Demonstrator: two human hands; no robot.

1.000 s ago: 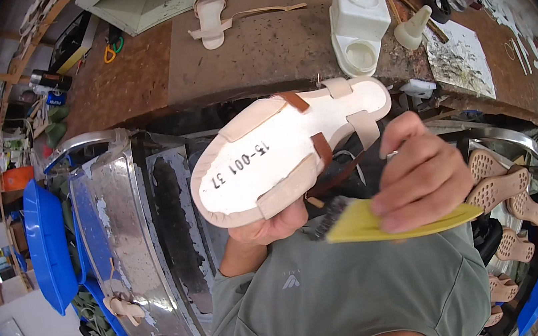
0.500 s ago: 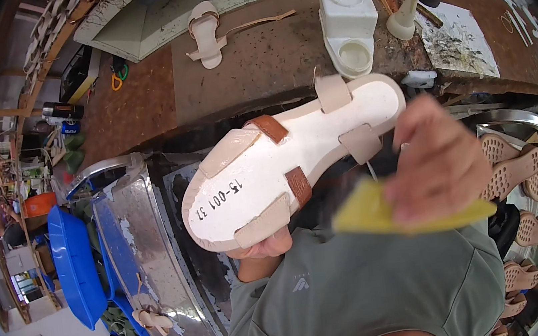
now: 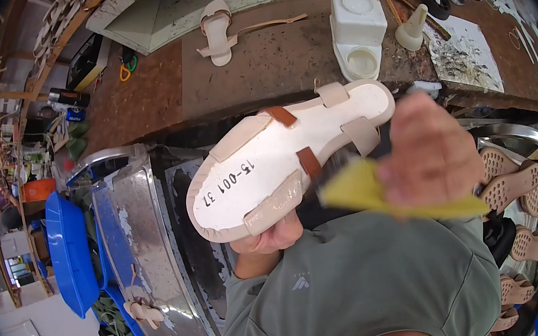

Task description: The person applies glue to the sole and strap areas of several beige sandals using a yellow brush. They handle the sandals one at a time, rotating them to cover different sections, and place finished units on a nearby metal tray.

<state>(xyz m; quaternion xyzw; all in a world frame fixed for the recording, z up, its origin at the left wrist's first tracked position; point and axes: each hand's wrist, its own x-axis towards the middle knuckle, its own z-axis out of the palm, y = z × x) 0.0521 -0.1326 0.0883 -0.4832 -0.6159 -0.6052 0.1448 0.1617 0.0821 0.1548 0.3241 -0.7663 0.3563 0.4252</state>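
Observation:
My left hand (image 3: 269, 236) grips the toe part of a half-made sandal (image 3: 242, 164) from beneath, most of its fingers hidden. The white underside faces up, with dark marks near the toe. Beige and brown strap ends are folded over its edges, and the beige one near my left thumb shines as if wet. My right hand (image 3: 430, 155), smeared by motion, is closed around a brush with a flat yellow handle (image 3: 362, 187). Its dark bristle end lies close to the lower brown strap; contact cannot be made out.
On the brown bench sit a beige sandal (image 3: 218, 36), a white glue pot (image 3: 358, 33), a pale nozzle cone (image 3: 412, 31) and a stained paper sheet (image 3: 463, 53). Tan soles (image 3: 513, 185) are racked at right. A metal stand (image 3: 151, 249) and blue tub (image 3: 71, 256) are at left.
The brush and my right hand have moved slightly up and left, toward the sandal's lower straps. The sandal has tilted slightly in my left hand, and the whole view has shifted a little.

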